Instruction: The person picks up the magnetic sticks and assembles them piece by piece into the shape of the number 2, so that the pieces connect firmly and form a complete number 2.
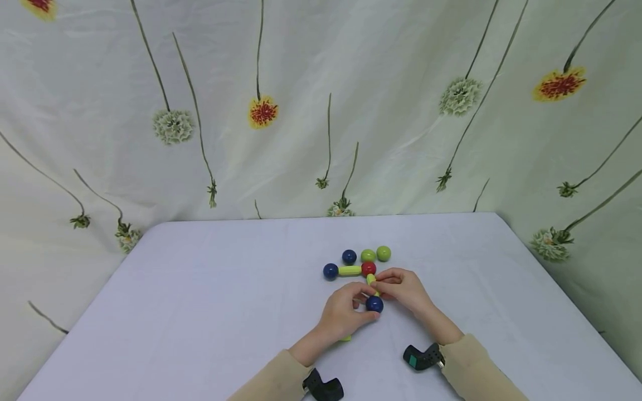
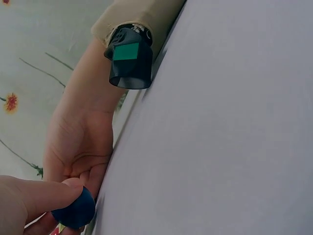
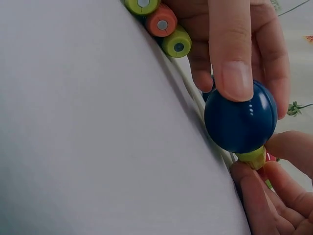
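My left hand point(image 1: 342, 313) grips a glossy blue ball point(image 1: 374, 304) between thumb and fingers. Out of the ball comes a short yellow-green rod point(image 3: 252, 157), which my right hand point(image 1: 407, 289) pinches from the other side. The rod's far end meets a red ball point(image 1: 368, 269). From that red ball a second yellow-green rod point(image 1: 349, 270) runs left to another blue ball point(image 1: 330, 271), all lying on the table. In the left wrist view the held blue ball point(image 2: 76, 210) sits under the left thumb, and the rod is mostly hidden.
Behind the joined pieces lie a loose blue ball point(image 1: 349, 257) and two green balls, one left point(image 1: 368, 255) and one right point(image 1: 383, 253). Beside the left hand, the right wrist view has an orange rod point(image 3: 162, 20) between two green rods. White cloth covers the table point(image 1: 210, 301).
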`<state>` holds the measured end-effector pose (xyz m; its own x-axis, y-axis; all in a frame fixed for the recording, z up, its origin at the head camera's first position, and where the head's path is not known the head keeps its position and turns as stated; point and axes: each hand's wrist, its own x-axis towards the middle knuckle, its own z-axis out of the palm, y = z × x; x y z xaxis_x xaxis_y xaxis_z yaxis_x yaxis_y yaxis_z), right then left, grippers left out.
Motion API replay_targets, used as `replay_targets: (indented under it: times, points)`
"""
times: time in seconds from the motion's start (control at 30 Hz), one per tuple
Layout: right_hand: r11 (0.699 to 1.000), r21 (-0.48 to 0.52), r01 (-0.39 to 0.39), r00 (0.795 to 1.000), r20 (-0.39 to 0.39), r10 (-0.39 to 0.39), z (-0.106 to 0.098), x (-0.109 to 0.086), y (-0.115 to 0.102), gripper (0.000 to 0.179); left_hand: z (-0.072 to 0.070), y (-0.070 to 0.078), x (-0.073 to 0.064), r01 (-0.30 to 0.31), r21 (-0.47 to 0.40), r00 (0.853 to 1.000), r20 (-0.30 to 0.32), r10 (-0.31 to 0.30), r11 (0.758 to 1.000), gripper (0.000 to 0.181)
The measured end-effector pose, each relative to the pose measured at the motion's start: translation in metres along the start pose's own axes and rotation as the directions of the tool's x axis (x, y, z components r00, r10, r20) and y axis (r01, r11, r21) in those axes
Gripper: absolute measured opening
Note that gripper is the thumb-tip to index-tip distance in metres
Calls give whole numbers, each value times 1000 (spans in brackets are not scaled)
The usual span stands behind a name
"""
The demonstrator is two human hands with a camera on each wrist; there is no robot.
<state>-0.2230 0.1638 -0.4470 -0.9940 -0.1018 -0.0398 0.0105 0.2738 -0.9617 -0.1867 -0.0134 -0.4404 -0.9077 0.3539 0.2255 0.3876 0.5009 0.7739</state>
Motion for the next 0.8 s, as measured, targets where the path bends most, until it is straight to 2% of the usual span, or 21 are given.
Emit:
replay_targets:
  times: [0.47, 0.8]
  points:
    - [1000, -10, 2, 1000, 5, -2, 0, -1, -2, 25, 1, 0, 0, -27, 48, 1000, -6, 28, 998, 31]
    - [1000, 5, -1, 1000, 6, 1, 0, -2, -3, 25, 0, -3, 1, -46, -23, 999, 0, 46, 999, 29]
